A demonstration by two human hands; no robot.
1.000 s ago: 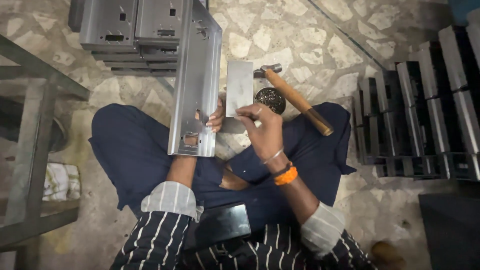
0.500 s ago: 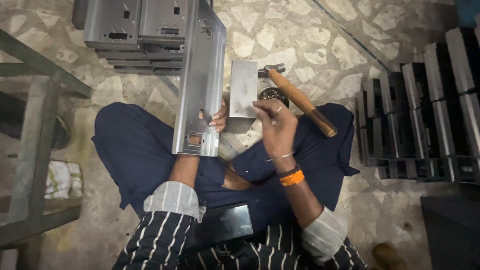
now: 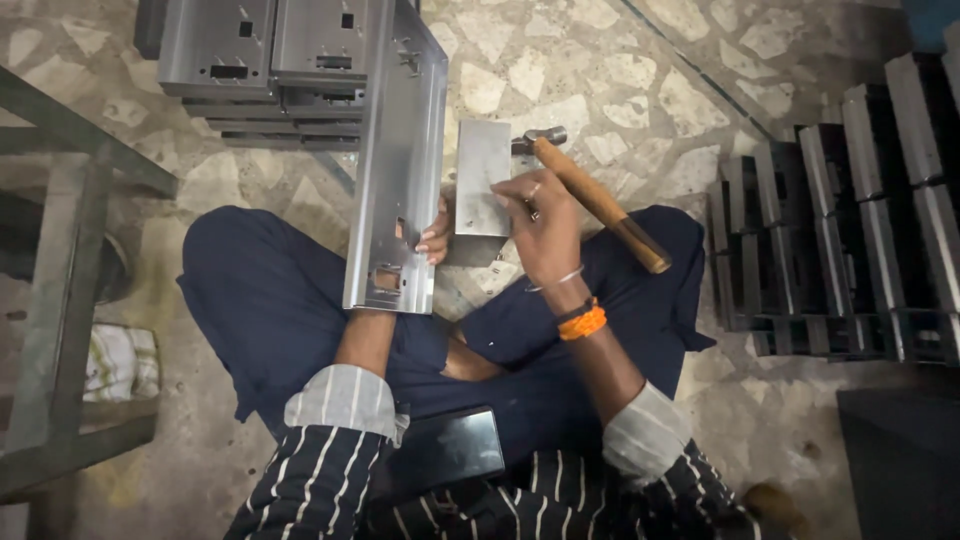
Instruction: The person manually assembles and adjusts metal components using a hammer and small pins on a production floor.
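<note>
Head view: left hand point(image 3: 436, 232), at centre, grips a long grey metal channel point(image 3: 397, 160) stretching toward twelve o'clock. Right hand point(image 3: 541, 222) pinches a small metal plate point(image 3: 481, 175) just beside it; a wooden-handled hammer point(image 3: 592, 195) lies toward two o'clock.

A person sits cross-legged on the floor point(image 3: 620, 90), the left hand point(image 3: 436, 232) propping a long metal channel point(image 3: 395, 160) that leans over the left knee. Just right of it stands a small metal plate point(image 3: 482, 178), the right hand point(image 3: 540, 225) at its right edge. A hammer point(image 3: 590, 195) lies behind that hand. Stacked panels point(image 3: 270, 60) sit ahead left, rows of metal parts point(image 3: 860, 230) right, a metal frame point(image 3: 50, 300) far left.
</note>
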